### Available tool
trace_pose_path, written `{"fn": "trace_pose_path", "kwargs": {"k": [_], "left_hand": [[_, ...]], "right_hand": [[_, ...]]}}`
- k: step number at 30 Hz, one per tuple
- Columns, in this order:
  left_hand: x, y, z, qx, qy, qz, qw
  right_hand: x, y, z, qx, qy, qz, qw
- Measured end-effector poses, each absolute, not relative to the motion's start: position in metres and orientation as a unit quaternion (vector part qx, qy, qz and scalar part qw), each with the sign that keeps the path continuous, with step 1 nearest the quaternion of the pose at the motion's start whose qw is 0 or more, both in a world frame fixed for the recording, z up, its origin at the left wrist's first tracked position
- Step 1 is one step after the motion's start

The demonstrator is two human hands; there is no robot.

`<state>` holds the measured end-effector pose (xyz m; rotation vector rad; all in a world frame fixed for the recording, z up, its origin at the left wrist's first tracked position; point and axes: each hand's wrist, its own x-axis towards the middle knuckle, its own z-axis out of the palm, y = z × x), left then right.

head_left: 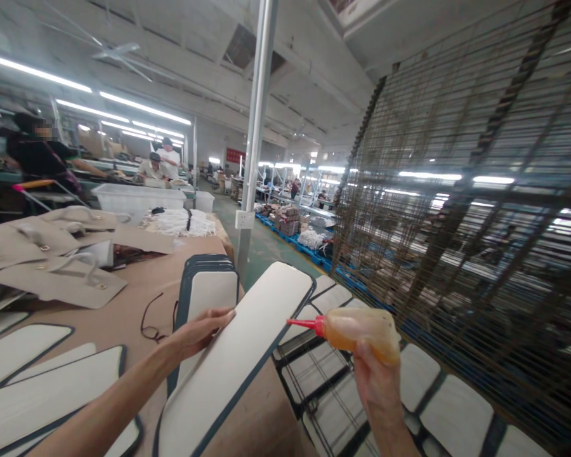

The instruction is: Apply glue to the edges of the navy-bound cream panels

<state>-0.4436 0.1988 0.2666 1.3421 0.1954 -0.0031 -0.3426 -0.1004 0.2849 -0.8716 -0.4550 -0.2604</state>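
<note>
My left hand [208, 329] grips the left edge of a long cream panel [247, 330] with rounded corners and a dark blue border, held tilted over the table. My right hand [377, 374] is closed round a squeeze bottle [361, 331] of amber liquid. The bottle lies nearly level, and its red nozzle points left at the panel's right edge; whether the tip touches cannot be made out. Behind the panel stands a stack of similar dark-edged panels [212, 285]. More cream panels [52, 387] lie on the table at the lower left.
The brown table [143, 266] carries beige bag pieces with handles [52, 254], eyeglasses [157, 324] and a white bundle [183, 222]. On the right, panels lie on a wire rack [323, 381] beneath a raised stack of wire shelves [447, 158]. A metal post [257, 114] stands ahead; people work farther back.
</note>
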Motion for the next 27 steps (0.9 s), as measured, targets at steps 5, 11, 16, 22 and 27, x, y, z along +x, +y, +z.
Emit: {"fn": "trace_pose_path", "kwargs": {"k": [5,11,16,22,27], "left_hand": [[-0.444,0.202,0.265,0.619,0.084,0.004,0.781],[-0.444,0.208,0.261,0.619,0.091,0.011,0.78],[-0.442,0.21,0.262,0.613,0.079,0.017,0.786],[-0.444,0.206,0.271,0.607,0.11,0.031,0.786],[-0.447,0.203,0.282,0.609,0.122,0.037,0.783]], "right_hand": [[-0.349,-0.098,0.284,-0.416,-0.217,-0.104,0.877],[-0.356,-0.093,0.283,-0.437,-0.199,-0.108,0.871],[-0.361,-0.091,0.281,-0.438,-0.199,-0.091,0.872],[-0.369,-0.09,0.281,-0.436,-0.174,-0.07,0.88],[-0.377,-0.088,0.284,-0.434,-0.145,-0.063,0.887]]}}
